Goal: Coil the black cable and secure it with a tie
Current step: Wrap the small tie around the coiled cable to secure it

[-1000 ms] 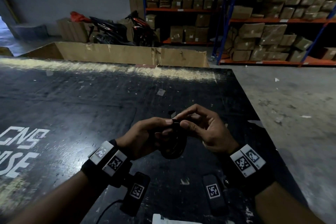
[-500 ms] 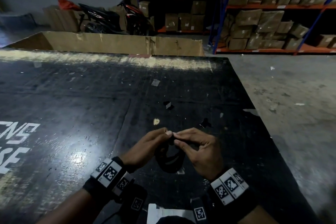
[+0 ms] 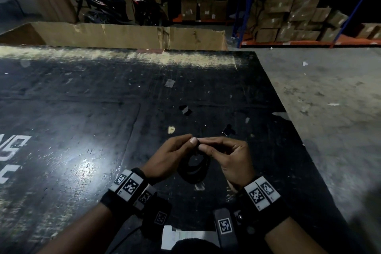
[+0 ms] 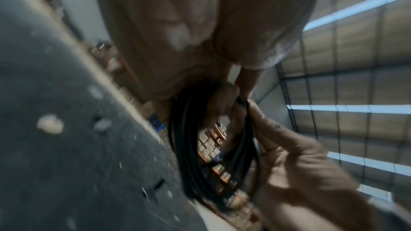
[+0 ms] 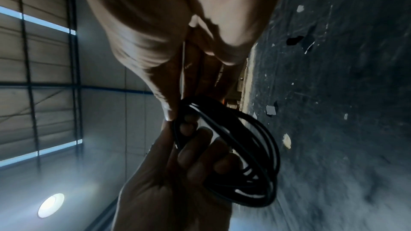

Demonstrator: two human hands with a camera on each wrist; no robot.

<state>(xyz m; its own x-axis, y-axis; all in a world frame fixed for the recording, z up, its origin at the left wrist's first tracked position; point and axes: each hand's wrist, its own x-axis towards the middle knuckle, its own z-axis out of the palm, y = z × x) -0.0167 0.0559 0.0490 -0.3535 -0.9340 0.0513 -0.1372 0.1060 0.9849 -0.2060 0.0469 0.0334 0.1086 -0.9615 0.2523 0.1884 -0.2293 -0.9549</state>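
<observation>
The left hand (image 3: 169, 159) and right hand (image 3: 226, 161) meet fingertip to fingertip above the black table (image 3: 82, 130), both pinching the top of the coiled black cable (image 3: 193, 169). The coil hangs between the palms, clear of the table. Their remaining fingers curl loosely behind the loops. A tie cannot be made out at the pinch.

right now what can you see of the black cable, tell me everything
The black cable is thin, smooth and slightly glossy, wound into a small round coil of several loose loops. It hangs above the dark tabletop, held at its top between both hands: the left hand and the right hand pinch it with fingertips meeting. In the right wrist view the loops spread slightly apart. No tie or plug end can be made out.
</observation>
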